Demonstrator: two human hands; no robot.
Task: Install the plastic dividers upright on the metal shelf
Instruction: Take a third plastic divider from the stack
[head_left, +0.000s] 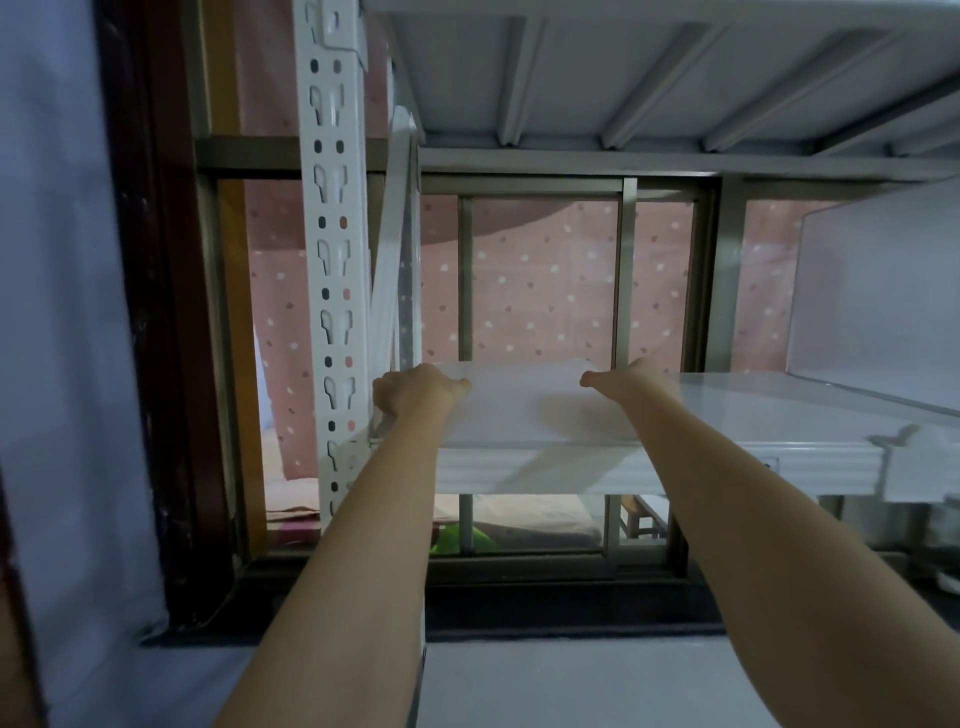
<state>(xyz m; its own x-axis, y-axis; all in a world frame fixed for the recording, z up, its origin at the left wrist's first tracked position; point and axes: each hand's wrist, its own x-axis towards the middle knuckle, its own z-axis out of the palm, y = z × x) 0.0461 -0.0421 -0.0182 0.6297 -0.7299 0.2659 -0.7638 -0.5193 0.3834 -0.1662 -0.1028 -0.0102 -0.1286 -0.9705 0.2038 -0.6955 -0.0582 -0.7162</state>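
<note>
On the metal shelf (779, 400), a plastic divider (524, 405) lies flat, thin and light, likely bendy and slick. Left hand (413, 395) and right hand (639, 382) each close a grip on its far corners.

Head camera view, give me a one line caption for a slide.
Both hands, left hand and right hand, grip a flat translucent plastic divider lying on the white metal shelf.
</note>
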